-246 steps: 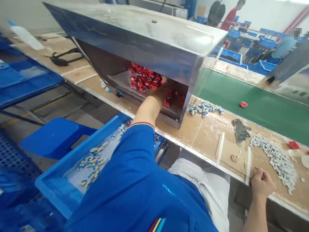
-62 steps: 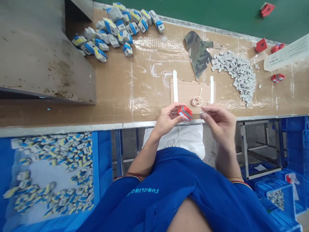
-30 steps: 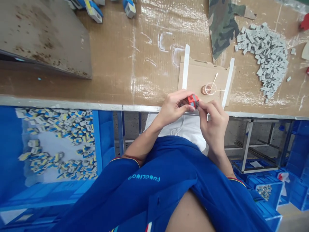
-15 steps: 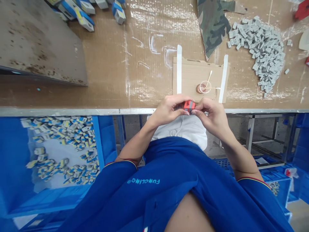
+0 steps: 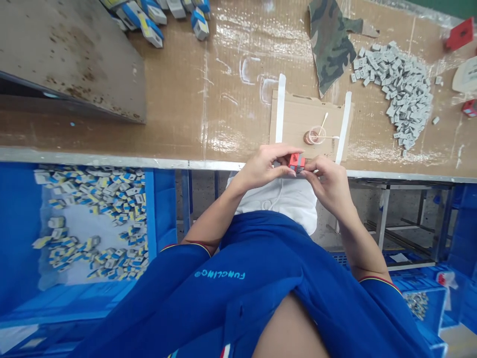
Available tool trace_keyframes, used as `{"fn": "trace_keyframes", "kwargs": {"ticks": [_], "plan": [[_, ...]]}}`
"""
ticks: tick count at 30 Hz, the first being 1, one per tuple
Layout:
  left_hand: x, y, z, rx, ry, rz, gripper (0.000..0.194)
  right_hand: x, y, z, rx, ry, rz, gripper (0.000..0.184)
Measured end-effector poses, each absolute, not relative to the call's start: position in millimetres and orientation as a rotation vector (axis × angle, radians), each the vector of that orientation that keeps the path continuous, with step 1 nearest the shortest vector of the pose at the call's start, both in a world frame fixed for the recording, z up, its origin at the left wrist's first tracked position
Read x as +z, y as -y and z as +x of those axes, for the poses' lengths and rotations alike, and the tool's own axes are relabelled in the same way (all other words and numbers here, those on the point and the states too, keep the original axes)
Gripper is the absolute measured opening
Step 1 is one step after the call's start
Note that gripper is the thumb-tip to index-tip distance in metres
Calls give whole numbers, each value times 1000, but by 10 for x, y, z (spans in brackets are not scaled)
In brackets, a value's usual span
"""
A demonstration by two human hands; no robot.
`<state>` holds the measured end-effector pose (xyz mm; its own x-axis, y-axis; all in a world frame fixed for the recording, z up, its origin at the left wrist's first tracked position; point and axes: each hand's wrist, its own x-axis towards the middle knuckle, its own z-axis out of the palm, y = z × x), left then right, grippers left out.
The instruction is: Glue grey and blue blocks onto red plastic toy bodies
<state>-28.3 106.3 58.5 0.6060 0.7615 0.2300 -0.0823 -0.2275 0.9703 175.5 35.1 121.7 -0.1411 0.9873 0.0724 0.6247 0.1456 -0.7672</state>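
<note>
My left hand (image 5: 261,164) and my right hand (image 5: 328,186) meet just in front of the bench edge. Their fingertips pinch a small red block with a grey band (image 5: 297,162) from both sides, so much of it is hidden. Just beyond the hands lies a cardboard pad (image 5: 309,124) held by white tape strips, and on it a small clear dish with a cotton swab (image 5: 316,135). Neither hand touches the pad.
A blue crate (image 5: 160,209) of blue, yellow and grey parts sits to my left, below the bench. On the bench are a steel hopper (image 5: 74,59), camouflage cloth (image 5: 330,44), grey pieces (image 5: 402,94), and blue-grey parts (image 5: 149,25).
Earlier my left hand reached into the hopper. At 2 s ago it alone held the red block, with my right hand apart. Both hands now pinch the block, and the view has shifted slightly.
</note>
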Motion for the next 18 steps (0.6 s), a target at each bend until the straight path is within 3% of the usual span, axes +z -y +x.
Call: {"fn": "trace_keyframes", "kwargs": {"ticks": [10,18], "plan": [[638,-1085,-304,876,-559,1702,29,1097,-290,1626,686,1855,-1597,19],[654,-1085,-320,879,-506,1582,38,1278,-355,1680,770,1929,-1501,17]]}}
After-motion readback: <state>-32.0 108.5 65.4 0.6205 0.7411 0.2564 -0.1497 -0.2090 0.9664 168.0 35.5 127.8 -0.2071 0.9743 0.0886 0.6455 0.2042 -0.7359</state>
